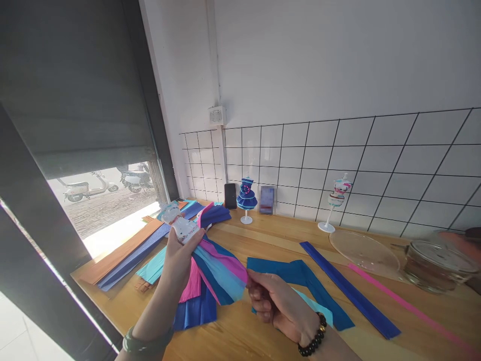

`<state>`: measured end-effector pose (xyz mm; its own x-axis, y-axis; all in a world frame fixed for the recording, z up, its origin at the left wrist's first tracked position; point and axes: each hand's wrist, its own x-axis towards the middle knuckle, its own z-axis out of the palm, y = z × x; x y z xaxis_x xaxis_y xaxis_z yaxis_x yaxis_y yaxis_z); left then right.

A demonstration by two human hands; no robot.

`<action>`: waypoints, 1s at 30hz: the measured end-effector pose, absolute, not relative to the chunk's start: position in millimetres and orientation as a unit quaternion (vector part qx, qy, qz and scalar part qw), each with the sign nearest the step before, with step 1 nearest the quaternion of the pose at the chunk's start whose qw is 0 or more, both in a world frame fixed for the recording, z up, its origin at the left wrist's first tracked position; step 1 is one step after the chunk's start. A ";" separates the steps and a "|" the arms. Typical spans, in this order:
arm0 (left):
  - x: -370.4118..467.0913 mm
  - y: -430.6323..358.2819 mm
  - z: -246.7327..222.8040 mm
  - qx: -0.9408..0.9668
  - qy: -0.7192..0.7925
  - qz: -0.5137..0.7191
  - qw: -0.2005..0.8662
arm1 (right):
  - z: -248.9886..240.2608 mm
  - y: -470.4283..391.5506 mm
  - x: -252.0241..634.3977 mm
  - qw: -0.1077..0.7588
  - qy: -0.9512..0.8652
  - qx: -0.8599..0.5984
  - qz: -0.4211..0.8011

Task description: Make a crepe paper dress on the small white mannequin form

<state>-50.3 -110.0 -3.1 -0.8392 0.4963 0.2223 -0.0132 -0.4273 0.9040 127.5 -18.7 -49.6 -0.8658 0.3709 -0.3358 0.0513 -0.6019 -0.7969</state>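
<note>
My left hand (181,253) is wrapped round a small white dress-form torso (184,228), tilted to the left. From its lower end a striped paper skirt (220,271) in pink, teal and light blue fans out to the right. My right hand (272,303) pinches the skirt's right edge between thumb and forefinger. Under and behind the left hand lie a pink paper piece (193,283) and dark blue paper (199,313). Teal paper (319,283) lies folded behind the right hand, with a light blue piece partly hidden by it.
A blue-dressed stand (247,200), a black phone (230,196) and a blurred screen (267,200) stand by the wall. Another dress form (337,198) is at right, near a clear plate (364,253) and glass pot (438,265). Blue (349,290) and pink strips (406,303) lie at right.
</note>
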 end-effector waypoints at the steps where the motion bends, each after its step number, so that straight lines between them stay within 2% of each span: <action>1: -50.6 -110.1 -3.0 0.238 0.511 0.811 0.156 | -49.5 -19.0 127.7 0.087 -0.448 -0.243 0.856; 17: -60.4 -112.9 -3.8 0.226 0.507 0.815 0.165 | -44.6 -24.1 128.8 0.161 -0.642 -0.220 0.717; 22: -73.2 -113.3 -7.6 0.210 0.513 0.807 0.204 | -45.0 -28.2 132.0 0.263 -0.767 -0.203 0.549; 30: -71.3 -108.4 -18.1 0.187 0.537 0.787 0.238 | -50.7 -40.9 136.3 0.361 -0.896 -0.089 0.241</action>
